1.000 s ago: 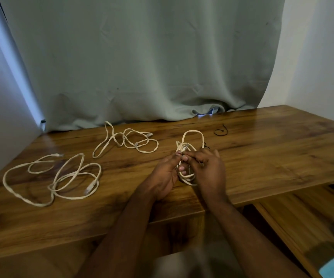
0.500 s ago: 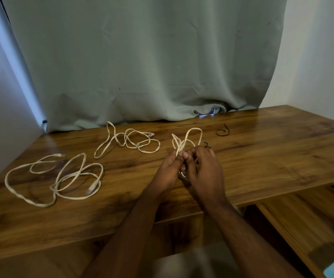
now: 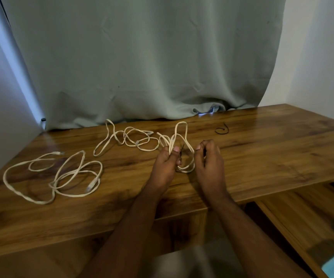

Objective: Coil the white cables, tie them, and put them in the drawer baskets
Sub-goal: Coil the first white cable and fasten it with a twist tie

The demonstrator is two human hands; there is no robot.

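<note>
The left hand (image 3: pixel 165 163) pinches the gathered strands of a coiled white cable (image 3: pixel 179 145) between thumb and fingers, with a thin dark tie (image 3: pixel 182 149) poking out beside the thumb, while the right hand (image 3: pixel 209 160), at its 3 o'clock, is curled closed, and whether it grips anything I cannot tell. At 10 o'clock from the hands a loose white cable (image 3: pixel 130 138) lies tangled on the wooden surface (image 3: pixel 272 157), and a larger loose cable (image 3: pixel 61 174) sprawls at 9 o'clock. A second black tie (image 3: pixel 221 130) lies at 1 o'clock, before the grey-green curtain (image 3: pixel 142 57).
</note>
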